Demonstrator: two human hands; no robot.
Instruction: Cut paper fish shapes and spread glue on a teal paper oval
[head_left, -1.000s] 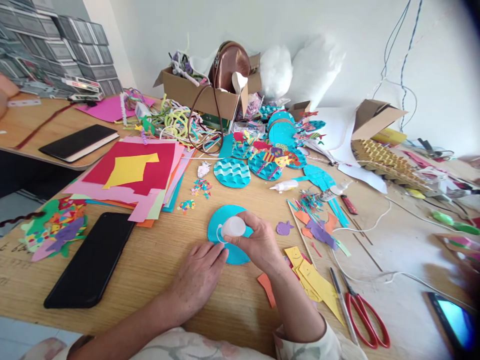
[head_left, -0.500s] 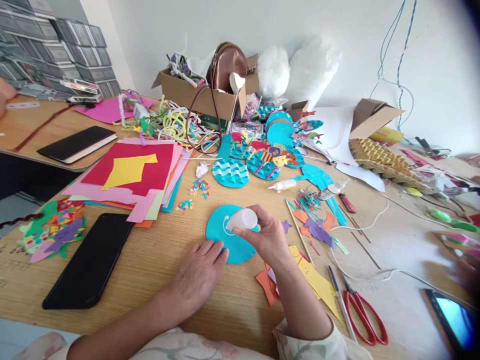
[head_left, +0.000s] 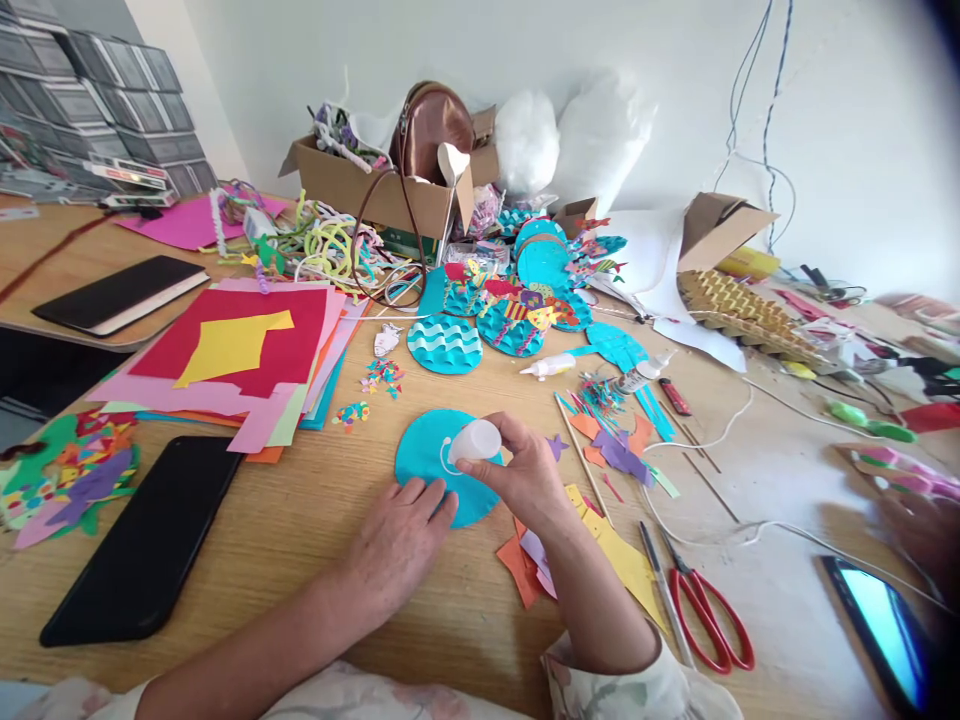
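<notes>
A round blue paper disc (head_left: 420, 455) lies flat on the table in front of me. My right hand (head_left: 517, 465) grips a white squeeze bottle of glue (head_left: 478, 440), tilted with its tip down over the disc. A curved white glue line (head_left: 445, 455) runs on the blue surface beside the bottle; the bottle hides its tip and part of the line. My left hand (head_left: 405, 525) rests with fingers stretched out, their tips on the disc's lower left edge.
Coloured paper sheets (head_left: 247, 400) and a black phone (head_left: 146, 540) lie to the left. On the right are paper scraps (head_left: 622, 455), red-handled scissors (head_left: 709, 615) and a lit phone (head_left: 881, 625). Behind the disc lie decorated blue discs (head_left: 444, 345) and another glue bottle (head_left: 551, 367).
The whole scene has shifted left in view. The glue bottle stays tilted over the disc, slightly farther right on it. My left hand keeps its fingers on the disc's edge.
</notes>
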